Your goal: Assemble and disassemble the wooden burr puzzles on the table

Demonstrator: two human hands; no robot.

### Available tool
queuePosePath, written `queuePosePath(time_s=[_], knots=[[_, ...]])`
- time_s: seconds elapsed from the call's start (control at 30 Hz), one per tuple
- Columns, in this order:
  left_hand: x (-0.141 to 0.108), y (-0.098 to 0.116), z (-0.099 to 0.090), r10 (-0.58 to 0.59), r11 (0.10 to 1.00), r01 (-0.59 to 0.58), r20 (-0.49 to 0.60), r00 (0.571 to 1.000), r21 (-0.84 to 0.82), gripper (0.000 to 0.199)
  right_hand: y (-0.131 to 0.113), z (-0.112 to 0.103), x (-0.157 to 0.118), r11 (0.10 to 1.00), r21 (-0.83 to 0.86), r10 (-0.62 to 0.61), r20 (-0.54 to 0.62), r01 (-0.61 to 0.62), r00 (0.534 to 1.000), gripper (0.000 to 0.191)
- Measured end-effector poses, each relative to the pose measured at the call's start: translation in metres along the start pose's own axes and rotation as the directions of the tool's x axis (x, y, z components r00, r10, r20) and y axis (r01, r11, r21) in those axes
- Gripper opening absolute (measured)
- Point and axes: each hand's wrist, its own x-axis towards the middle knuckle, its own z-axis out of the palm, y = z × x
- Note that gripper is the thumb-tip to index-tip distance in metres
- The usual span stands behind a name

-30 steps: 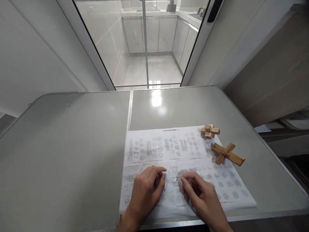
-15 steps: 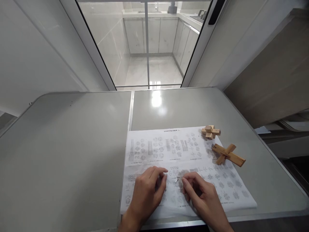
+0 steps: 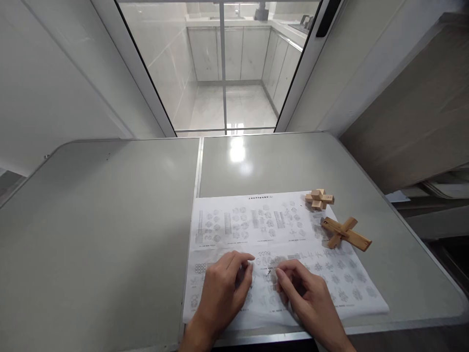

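A printed instruction sheet with rows of small diagrams lies on the table under both hands. My left hand rests on its lower left part, fingers loosely bent, the index finger stretched towards the right, a gap to the thumb, nothing held. My right hand rests on the lower middle of the sheet, fingers curled in and thumb tip against the index finger, with nothing visible in it. Beyond the right hand, a wooden cross-shaped interlocking puzzle lies over the sheet's right edge. A smaller wooden burr puzzle sits at the upper right corner.
The grey table has a metal seam running away from me and a metal front edge. At its far side stands a glass door with a kitchen behind it. A brown panel leans at the right.
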Motion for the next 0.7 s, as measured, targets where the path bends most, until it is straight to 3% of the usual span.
queuePosePath(time_s=[0.7], knots=[[-0.0008, 0.0013, -0.0010, -0.001, 1.000, 0.001, 0.000, 1.000, -0.011, 0.015, -0.0013, 0.0004, 0.0003, 1.000, -0.019, -0.006, -0.012, 0.006, 1.000, 0.037]])
